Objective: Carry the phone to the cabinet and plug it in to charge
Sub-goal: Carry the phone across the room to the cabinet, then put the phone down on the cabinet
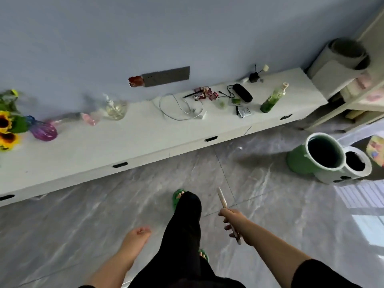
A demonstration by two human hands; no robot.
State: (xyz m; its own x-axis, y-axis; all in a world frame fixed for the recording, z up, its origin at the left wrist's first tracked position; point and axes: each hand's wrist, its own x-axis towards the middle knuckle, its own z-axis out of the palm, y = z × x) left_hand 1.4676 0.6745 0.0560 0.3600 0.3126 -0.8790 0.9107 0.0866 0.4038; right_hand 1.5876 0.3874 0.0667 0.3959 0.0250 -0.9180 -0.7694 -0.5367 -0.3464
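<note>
My right hand (pixel 232 222) grips a slim phone (pixel 222 198) seen edge-on, held over the grey floor well short of the cabinet. My left hand (pixel 137 235) hangs at my side with loosely curled fingers and nothing in it. The long low white cabinet (pixel 128 140) runs along the blue wall ahead. On its top lies a coiled white charging cable (pixel 180 108) with a white plug block (pixel 202 115). A dark grey socket strip (pixel 166 76) is on the wall above, with a red plug (pixel 136 81) at its left end.
On the cabinet stand sunflowers (pixel 6 129), a purple vase (pixel 43 130), a glass bottle (pixel 115 109), a black case (pixel 242 92), a green bottle (pixel 272 99) and small clutter. Two round bins (pixel 324 154) sit on the floor at right, with a shelf unit (pixel 353 90) beyond.
</note>
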